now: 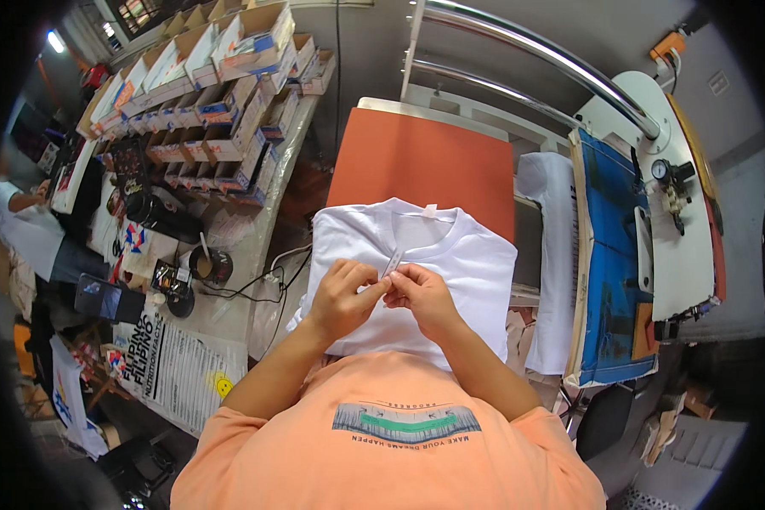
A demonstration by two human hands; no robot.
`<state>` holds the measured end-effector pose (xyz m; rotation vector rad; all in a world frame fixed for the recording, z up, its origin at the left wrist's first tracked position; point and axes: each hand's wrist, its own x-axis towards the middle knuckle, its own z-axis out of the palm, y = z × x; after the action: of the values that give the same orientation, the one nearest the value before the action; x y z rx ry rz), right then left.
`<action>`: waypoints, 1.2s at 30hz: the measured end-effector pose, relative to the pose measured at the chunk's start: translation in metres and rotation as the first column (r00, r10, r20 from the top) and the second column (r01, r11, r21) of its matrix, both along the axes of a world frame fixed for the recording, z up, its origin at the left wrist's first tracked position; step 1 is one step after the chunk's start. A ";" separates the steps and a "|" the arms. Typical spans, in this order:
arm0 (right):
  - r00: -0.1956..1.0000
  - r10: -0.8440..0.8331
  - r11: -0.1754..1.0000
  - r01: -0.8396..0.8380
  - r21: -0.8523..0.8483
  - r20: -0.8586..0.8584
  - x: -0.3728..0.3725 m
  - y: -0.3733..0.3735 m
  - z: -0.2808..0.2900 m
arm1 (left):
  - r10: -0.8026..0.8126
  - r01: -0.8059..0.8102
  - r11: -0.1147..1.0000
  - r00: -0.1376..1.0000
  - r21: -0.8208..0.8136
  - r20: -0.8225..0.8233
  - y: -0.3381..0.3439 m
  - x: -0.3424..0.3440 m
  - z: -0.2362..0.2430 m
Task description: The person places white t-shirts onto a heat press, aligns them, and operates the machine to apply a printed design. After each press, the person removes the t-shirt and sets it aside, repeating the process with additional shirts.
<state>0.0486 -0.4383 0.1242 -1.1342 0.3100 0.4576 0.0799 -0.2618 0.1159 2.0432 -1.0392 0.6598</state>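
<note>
I count two hands, my left hand [342,295] and right hand [422,293], pinching one small label strip [393,262] over one white T-shirt [476,263] on one orange press pad [425,161] (cardboard boxes [229,85] are too many to count).

Bright, even overhead light fills the sharp centre, glare streaks the curved metal bars [535,51], 1 lamp [56,41] glows at upper left, and fisheye bending ends in black, softly blurred corners.
</note>
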 end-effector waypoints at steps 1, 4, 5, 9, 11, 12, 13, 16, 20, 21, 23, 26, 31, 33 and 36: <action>1.000 -0.010 0.999 0.010 -0.052 0.004 -0.001 -0.001 -0.007 | -0.008 0.009 1.000 0.998 0.029 -0.064 -0.001 -0.003 0.000; 0.998 -0.015 0.985 0.025 -0.173 0.058 -0.004 -0.008 -0.020 | -0.069 -0.029 0.969 0.922 -0.246 -0.381 -0.008 -0.013 -0.004; 0.997 0.021 0.973 -0.002 -0.231 0.078 -0.002 -0.017 -0.021 | -0.063 -0.102 0.962 0.818 -0.251 -0.572 -0.006 -0.013 -0.003; 0.998 -0.025 0.960 0.039 -0.278 0.055 0.002 -0.020 -0.009 | -0.275 -0.356 0.844 0.353 -0.400 -0.894 -0.006 0.006 -0.020; 0.996 -0.081 0.964 0.091 -0.252 0.048 0.002 -0.019 -0.009 | -0.338 -0.248 0.879 0.274 -0.406 -0.900 -0.005 0.006 -0.025; 0.993 -0.103 0.965 0.112 -0.235 0.051 0.005 -0.018 -0.009 | -0.361 -0.196 0.891 0.239 -0.409 -0.901 -0.004 0.009 -0.026; 0.993 -0.111 0.966 0.116 -0.229 0.035 0.005 -0.017 -0.010 | -0.347 -0.161 0.907 0.242 -0.390 -0.906 -0.006 0.008 -0.028; 0.990 -0.143 0.973 0.141 -0.184 0.002 0.000 -0.013 -0.013 | -0.292 -0.074 0.945 0.254 -0.320 -0.922 -0.015 0.002 -0.022; 0.983 -0.183 0.974 0.182 -0.133 -0.001 0.001 -0.022 -0.012 | -0.182 0.010 0.983 0.221 -0.185 -0.958 -0.011 0.014 -0.013; 0.985 -0.170 0.977 0.170 -0.131 0.008 0.004 -0.026 -0.012 | -0.191 0.025 0.982 0.206 -0.190 -0.960 -0.009 0.018 -0.014; 0.985 -0.171 0.978 0.172 -0.115 0.023 0.007 -0.027 -0.008 | -0.212 0.036 0.977 0.194 -0.209 -0.958 -0.005 0.022 -0.010; 0.981 -0.190 0.974 0.194 -0.120 0.043 0.008 -0.026 -0.003 | -0.220 -0.062 0.969 0.234 -0.240 -0.947 -0.001 0.025 -0.004; 0.971 -0.233 0.969 0.228 -0.094 -0.049 0.003 -0.016 -0.016 | -0.239 -0.032 0.963 0.364 -0.269 -0.900 -0.008 0.012 -0.025; 0.971 -0.232 0.969 0.225 -0.105 -0.060 -0.002 -0.016 -0.017 | -0.170 0.007 0.982 0.486 -0.191 -0.857 -0.012 0.007 -0.015; 0.992 -0.121 0.965 0.129 -0.228 0.047 -0.005 -0.022 -0.023 | -0.094 0.115 0.992 0.467 -0.045 -0.880 0.002 0.011 -0.010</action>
<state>0.0441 -0.4598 0.1010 -1.3382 0.4118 0.2959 0.0904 -0.2598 0.1062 1.8913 -0.4974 -0.5125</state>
